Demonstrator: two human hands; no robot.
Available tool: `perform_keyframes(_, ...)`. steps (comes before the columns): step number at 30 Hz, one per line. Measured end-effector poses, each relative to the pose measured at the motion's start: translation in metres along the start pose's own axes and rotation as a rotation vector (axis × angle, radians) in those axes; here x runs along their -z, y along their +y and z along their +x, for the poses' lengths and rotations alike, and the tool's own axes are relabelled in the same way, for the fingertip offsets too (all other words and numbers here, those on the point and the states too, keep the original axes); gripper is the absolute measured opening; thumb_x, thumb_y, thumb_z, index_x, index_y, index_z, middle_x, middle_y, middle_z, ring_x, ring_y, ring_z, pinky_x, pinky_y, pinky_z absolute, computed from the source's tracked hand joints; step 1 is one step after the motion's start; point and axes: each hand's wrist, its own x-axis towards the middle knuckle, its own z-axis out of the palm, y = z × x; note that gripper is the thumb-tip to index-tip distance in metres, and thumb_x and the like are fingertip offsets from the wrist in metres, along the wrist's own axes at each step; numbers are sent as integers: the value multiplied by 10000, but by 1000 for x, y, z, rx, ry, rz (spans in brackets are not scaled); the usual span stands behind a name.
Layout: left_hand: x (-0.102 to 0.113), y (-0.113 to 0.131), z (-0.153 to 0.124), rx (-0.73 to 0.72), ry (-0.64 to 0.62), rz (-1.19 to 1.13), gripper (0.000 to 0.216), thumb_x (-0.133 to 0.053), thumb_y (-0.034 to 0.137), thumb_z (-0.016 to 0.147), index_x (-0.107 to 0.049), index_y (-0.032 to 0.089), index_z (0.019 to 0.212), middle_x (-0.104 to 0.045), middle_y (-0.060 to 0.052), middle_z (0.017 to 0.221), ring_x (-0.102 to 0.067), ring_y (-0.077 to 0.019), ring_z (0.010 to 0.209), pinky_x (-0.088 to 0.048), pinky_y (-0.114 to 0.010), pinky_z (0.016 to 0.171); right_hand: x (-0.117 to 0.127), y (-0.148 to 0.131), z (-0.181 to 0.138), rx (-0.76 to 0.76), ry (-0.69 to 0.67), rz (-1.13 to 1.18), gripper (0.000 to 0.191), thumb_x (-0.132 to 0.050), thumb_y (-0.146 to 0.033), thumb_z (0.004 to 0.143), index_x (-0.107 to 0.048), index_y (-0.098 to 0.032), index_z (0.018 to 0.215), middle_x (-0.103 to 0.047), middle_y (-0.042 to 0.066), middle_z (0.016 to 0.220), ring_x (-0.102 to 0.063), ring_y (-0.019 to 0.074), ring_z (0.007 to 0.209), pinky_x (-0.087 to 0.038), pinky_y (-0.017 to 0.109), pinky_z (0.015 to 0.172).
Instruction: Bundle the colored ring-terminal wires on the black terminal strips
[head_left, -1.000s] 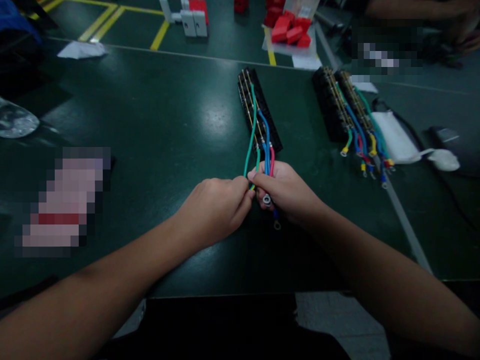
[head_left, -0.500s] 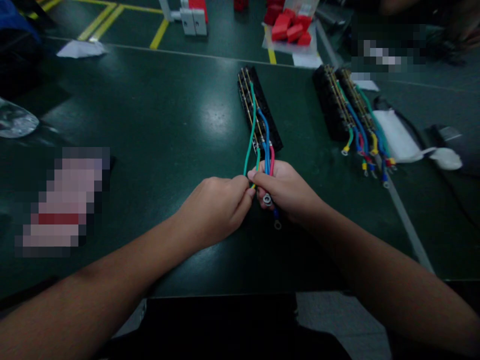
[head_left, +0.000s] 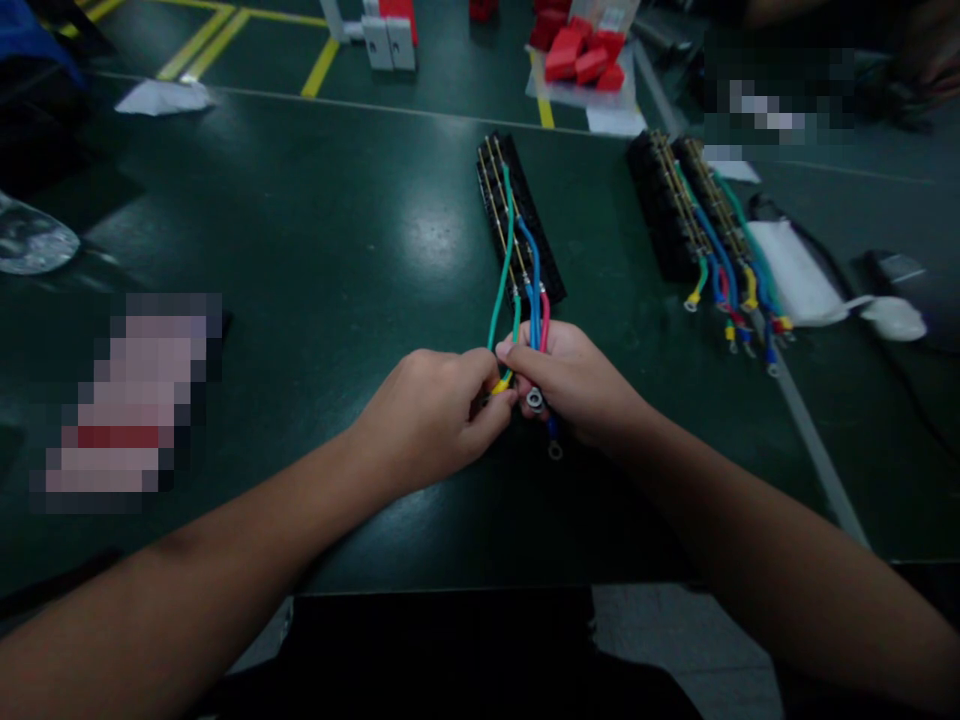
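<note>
A black socket strip (head_left: 536, 220) with brass rails lies on the dark green table, its near end pointing toward me. Green wires (head_left: 504, 270), blue wires (head_left: 534, 265) and a red wire (head_left: 546, 310) run from it to my hands. My left hand (head_left: 454, 405) is closed on the green wires, where a yellow ring terminal (head_left: 501, 386) shows between thumb and fingers. Wrapped round the blue and red wires is my right hand (head_left: 570, 375). Below its fingers hang ring terminals, one with a blue sleeve (head_left: 553, 430). The palm sides are hidden.
Two similar wired strips (head_left: 679, 205) lie to the right, beside a white packet (head_left: 799, 270). Red plastic parts (head_left: 585, 55) sit on a bag at the back, near grey-white blocks (head_left: 388, 42). A blurred-out flat object (head_left: 135, 400) rests at left. Another person's arm (head_left: 787, 10) shows at upper right.
My left fingers have loosened and shifted a little, so that the yellow terminal now shows between them. The right hand and the strip stay almost where they were.
</note>
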Motion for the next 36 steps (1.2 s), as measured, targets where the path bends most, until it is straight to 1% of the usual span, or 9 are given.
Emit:
perform_keyframes(5,1,0,2,-9,-23,46,256,-541,338,954,-606,184,760,-628,3,606,-530,-122,496,-313,-268,526,0,0,0,7,-5,8,276,-569,-175,973,-512,-191,704,-516,-50,487,-473,70,363,-373,169,355)
perform_keyframes(8,1,1,2,-24,-57,124,279,-476,320,989,-607,184,783,-625,-10,610,-549,-145,514,-326,-284,534,-1,1,-1,4,-5,23,275,-569,-174,971,-502,-194,705,-506,-57,485,-462,69,357,-370,171,353)
perform_keyframes(12,1,1,0,-44,-95,204,306,-407,312,1023,-619,171,853,-651,-39,664,-590,-183,559,-350,-310,553,-1,1,-1,-2,-12,16,273,-565,-179,976,-511,-188,708,-511,-56,493,-473,69,363,-373,170,358)
perform_keyframes(20,0,0,0,-74,-94,244,328,-357,297,1049,-630,151,940,-659,-41,675,-596,-184,559,-353,-316,560,0,0,-1,6,-14,8,262,-571,-192,968,-522,-187,711,-511,-58,494,-467,73,363,-385,181,369)
perform_keyframes(25,1,0,0,-58,-77,181,293,-408,303,1022,-616,173,863,-635,-26,649,-574,-171,551,-345,-305,556,0,0,0,3,-12,12,271,-568,-182,970,-518,-189,704,-509,-52,494,-473,75,367,-376,181,365)
perform_keyframes(30,1,-1,0,-69,-16,113,269,-477,319,988,-609,184,798,-593,0,602,-526,-148,514,-312,-291,539,0,2,0,14,-14,6,279,-566,-182,972,-516,-189,698,-517,-50,499,-479,73,370,-370,177,360)
perform_keyframes(36,0,-2,1,-76,-38,134,267,-489,338,991,-640,175,842,-618,-10,623,-550,-165,537,-310,-298,541,0,1,-1,22,-20,8,281,-562,-189,980,-522,-187,702,-518,-50,493,-470,69,371,-367,171,360)
